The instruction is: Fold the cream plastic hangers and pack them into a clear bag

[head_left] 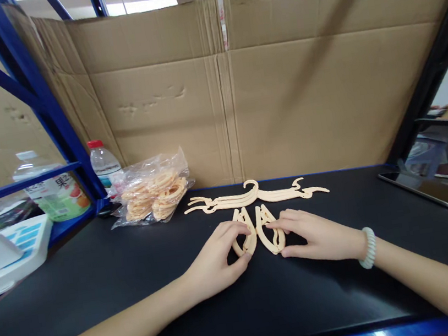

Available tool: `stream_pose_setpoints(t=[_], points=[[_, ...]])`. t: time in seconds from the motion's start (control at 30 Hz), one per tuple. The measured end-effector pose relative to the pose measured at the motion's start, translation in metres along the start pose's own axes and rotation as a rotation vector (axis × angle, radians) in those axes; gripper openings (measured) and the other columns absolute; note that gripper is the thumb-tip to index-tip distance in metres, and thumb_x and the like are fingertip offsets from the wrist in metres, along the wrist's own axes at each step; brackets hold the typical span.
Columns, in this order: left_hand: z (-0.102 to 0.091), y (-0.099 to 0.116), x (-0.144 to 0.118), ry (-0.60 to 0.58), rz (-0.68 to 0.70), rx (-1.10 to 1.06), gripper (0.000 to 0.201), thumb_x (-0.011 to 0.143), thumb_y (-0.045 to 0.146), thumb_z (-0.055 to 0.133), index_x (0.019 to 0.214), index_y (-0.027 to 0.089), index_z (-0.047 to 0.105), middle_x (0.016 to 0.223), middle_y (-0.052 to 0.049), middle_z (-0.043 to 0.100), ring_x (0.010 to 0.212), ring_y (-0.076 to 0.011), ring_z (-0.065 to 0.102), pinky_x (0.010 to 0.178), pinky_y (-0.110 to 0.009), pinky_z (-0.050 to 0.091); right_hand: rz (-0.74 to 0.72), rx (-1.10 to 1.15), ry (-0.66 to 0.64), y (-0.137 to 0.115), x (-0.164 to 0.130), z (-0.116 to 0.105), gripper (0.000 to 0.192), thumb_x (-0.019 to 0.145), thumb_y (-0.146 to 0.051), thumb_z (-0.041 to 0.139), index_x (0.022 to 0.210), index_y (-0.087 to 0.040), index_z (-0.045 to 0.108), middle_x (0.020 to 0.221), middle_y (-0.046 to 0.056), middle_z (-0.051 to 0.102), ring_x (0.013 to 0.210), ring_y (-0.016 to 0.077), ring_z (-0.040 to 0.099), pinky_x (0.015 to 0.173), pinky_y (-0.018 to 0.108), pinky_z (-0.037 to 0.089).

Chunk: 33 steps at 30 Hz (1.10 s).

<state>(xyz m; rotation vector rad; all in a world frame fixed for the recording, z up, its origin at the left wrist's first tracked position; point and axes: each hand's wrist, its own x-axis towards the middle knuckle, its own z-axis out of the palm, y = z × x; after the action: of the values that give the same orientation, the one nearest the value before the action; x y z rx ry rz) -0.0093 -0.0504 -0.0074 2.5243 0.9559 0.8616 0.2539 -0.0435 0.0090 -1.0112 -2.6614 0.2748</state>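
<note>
Two cream plastic folding hangers lie folded side by side on the black tabletop. The left folded hanger (252,236) is between the thumb and fingers of my left hand (221,252), the thumb at its near end. My right hand (314,234) grips the right folded hanger (261,234) likewise, with the thumb at its near tip and a fingertip on its inner part. Just beyond them, unfolded hangers (280,195) lie flat with arms spread and a hook pointing away; they overlap, so I cannot tell how many there are.
A clear plastic bag of folded hangers (153,194) sits at the back left, near a red-capped bottle (104,162). A phone-like dark slab (425,188) lies at the right. Cardboard (299,79) walls the back; a white-and-blue device (18,247) stands far left.
</note>
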Motion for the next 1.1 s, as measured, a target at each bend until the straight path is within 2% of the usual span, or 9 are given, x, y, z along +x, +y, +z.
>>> stream_pose_setpoints(t=[0.87,0.97,1.1], points=[[0.000,-0.002,0.001,0.023,-0.005,0.004,0.030,0.081,0.018,0.057,0.111,0.024,0.057,0.119,-0.006,0.059,0.115,-0.0219,0.053,0.101,-0.039,0.043,-0.022,0.013,0.023,-0.001,0.000,0.001,0.044,0.090,-0.041,0.057,0.127,-0.017,0.055,0.102,0.009,0.059,0.095,0.0226,0.054,0.086,0.038,0.046],[-0.005,-0.002,0.003,0.036,-0.007,0.008,0.025,0.084,0.023,0.056,0.109,0.024,0.058,0.119,-0.007,0.060,0.115,-0.0226,0.054,0.100,-0.039,0.043,-0.007,0.027,0.145,0.008,0.001,-0.003,0.034,0.090,-0.038,0.056,0.119,-0.020,0.060,0.092,0.005,0.062,0.087,0.0203,0.057,0.079,0.034,0.048],[-0.015,-0.011,0.009,0.105,-0.047,0.021,0.020,0.088,0.029,0.052,0.106,0.023,0.060,0.114,-0.007,0.063,0.110,-0.0229,0.057,0.098,-0.040,0.044,0.158,-0.001,0.532,0.044,-0.004,-0.015,0.025,0.092,-0.035,0.050,0.102,-0.019,0.066,0.087,0.006,0.066,0.077,0.0189,0.060,0.070,0.032,0.048]])
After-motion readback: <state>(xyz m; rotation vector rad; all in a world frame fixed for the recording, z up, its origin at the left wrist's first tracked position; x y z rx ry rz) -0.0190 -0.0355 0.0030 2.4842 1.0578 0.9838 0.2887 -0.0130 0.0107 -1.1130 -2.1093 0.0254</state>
